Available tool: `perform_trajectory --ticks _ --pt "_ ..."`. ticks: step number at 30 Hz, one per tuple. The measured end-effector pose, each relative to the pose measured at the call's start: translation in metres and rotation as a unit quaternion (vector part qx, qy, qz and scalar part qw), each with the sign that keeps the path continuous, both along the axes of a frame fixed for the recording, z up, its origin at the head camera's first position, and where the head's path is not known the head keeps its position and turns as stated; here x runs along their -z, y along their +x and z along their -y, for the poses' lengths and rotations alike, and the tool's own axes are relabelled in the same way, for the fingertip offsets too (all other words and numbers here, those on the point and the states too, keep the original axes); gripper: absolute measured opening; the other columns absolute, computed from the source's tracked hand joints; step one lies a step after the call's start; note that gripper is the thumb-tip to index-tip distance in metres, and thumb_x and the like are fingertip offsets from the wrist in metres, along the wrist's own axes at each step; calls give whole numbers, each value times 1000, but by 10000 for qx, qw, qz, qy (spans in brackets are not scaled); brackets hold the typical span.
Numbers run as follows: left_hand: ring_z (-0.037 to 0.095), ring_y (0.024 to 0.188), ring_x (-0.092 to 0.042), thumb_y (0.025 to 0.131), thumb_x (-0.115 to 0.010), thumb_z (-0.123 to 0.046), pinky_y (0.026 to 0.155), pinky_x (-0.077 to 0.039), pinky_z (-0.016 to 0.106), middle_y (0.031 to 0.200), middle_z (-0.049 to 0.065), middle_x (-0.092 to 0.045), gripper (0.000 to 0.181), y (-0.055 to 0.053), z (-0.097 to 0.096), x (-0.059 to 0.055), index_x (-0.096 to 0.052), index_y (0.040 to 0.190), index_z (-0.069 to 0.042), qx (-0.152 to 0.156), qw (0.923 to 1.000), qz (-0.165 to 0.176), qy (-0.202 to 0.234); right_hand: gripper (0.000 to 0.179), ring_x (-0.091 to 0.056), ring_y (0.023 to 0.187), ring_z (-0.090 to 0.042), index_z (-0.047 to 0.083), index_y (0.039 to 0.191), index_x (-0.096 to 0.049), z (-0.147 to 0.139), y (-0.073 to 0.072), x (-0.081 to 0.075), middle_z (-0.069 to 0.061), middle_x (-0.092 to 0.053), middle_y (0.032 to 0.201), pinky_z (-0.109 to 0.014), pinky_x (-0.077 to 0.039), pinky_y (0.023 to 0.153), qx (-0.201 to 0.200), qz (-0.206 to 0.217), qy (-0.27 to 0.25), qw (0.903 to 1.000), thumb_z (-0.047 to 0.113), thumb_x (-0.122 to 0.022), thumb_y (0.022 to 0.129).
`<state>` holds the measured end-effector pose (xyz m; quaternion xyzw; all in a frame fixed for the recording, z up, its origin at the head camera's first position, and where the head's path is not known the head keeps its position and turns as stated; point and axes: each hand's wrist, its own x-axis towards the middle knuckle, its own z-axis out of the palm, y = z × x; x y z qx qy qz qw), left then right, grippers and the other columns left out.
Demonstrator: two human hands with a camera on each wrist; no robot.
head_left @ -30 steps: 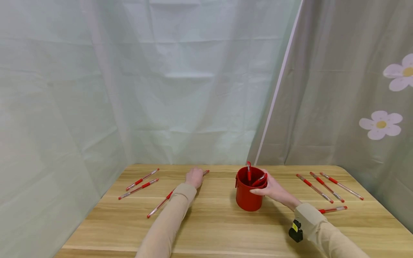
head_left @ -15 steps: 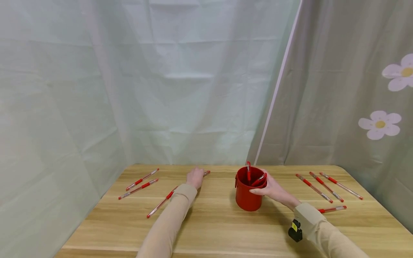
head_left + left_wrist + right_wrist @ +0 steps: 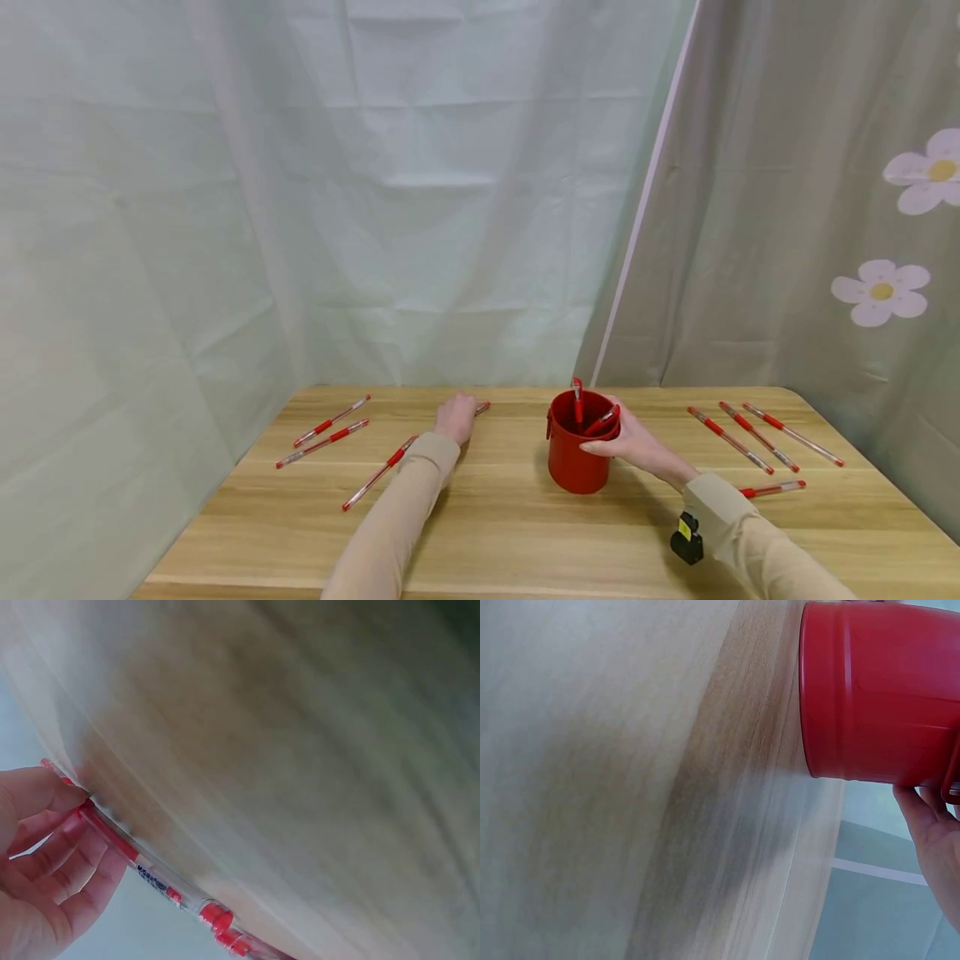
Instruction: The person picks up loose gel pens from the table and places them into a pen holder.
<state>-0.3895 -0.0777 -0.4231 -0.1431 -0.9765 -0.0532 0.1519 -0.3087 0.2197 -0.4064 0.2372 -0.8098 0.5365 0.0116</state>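
Note:
My left hand (image 3: 455, 419) is over the table's far side. In the left wrist view its thumb and fingers pinch a red gel pen (image 3: 112, 836) by the grip, close to the wooden surface. Most of that pen is hidden by the hand in the head view. My right hand (image 3: 636, 440) grips a red bucket-shaped pen holder (image 3: 577, 467) at its right side near the rim. The holder stands upright on the table. Inside it, one upright pen (image 3: 578, 404) and one leaning pen (image 3: 602, 421) poke up.
Left on the wooden table (image 3: 525, 542) lie two pens (image 3: 322, 443), and another pen (image 3: 375, 479) lies beside my left forearm. Several pens (image 3: 761, 437) lie at the right, one pen (image 3: 780, 489) partly behind my right sleeve. Curtains (image 3: 450, 208) hang behind the table.
My left hand has shifted very slightly to the right at the pen. The right hand and the pen holder stay where they were.

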Motion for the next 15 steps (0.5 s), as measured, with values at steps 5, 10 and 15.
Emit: perform_trajectory --ticks 5,10,15 --pt "26 62 -59 83 -63 -5 49 -47 37 70 12 -58 12 0 2 -3 -61 72 -2 56 9995 -180 234 72 -43 111 -31 3 132 -32 0 0 2 -15 -41 126 -40 -39 87 -35 -5 -94 9999 17 -75 75" --pt "25 62 -58 80 -65 1 49 -47 36 69 10 -57 11 -3 4 -8 -58 72 -2 159 9986 -288 420 72 -43 110 -30 3 131 -32 0 1 1 -14 -42 126 -39 -41 86 -26 -28 -106 9999 17 -74 75" --pt "26 64 -59 76 -67 2 52 -48 36 69 10 -57 12 -1 3 -14 -57 70 -1 50 9982 -239 544 71 -42 112 -31 3 132 -31 -2 0 1 -15 -40 127 -40 -39 87 -118 -41 -105 9999 16 -73 76"
